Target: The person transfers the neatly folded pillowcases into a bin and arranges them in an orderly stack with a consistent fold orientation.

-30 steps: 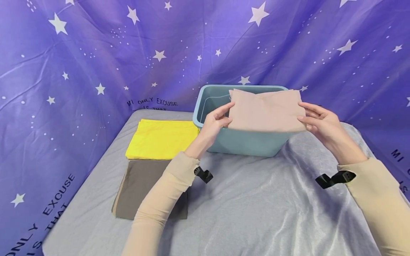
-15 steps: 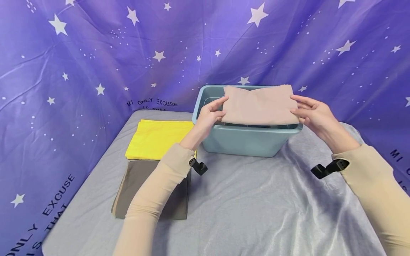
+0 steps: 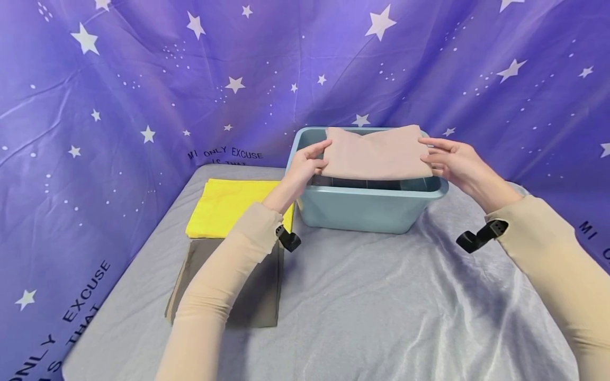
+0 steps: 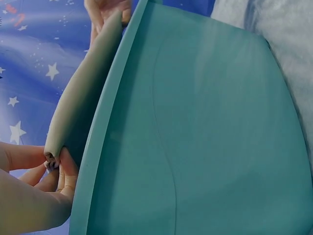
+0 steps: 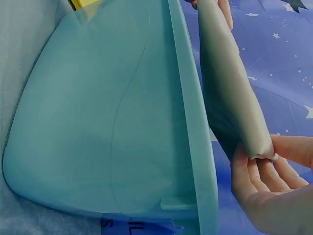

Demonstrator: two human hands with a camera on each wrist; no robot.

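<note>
Between both hands a folded light pink cloth (image 3: 376,154) is held out flat over the opening of a blue-green plastic bin (image 3: 357,209). My left hand (image 3: 301,168) pinches its left end, thumb on one side and fingers on the other. At the opposite end my right hand (image 3: 455,163) grips it the same way. The left wrist view shows the folded layers of the cloth (image 4: 80,93) at the left fingertips, just above the bin's rim. Seen from the right wrist, the cloth's end (image 5: 244,107) rests between thumb and fingers. Much of the bin's inside is hidden under the cloth.
Left of the bin lies a folded yellow cloth (image 3: 229,206), and in front of it a folded dark grey-brown cloth (image 3: 252,296), partly behind my left sleeve. A grey velvety cover (image 3: 371,307) spreads over the table. Purple star-printed curtain (image 3: 267,63) hangs behind.
Both hands have carried the pink cloth leftward and away from me. It now lies over the bin's opening, where before it overlapped the front rim, and the front rim shows fully.
</note>
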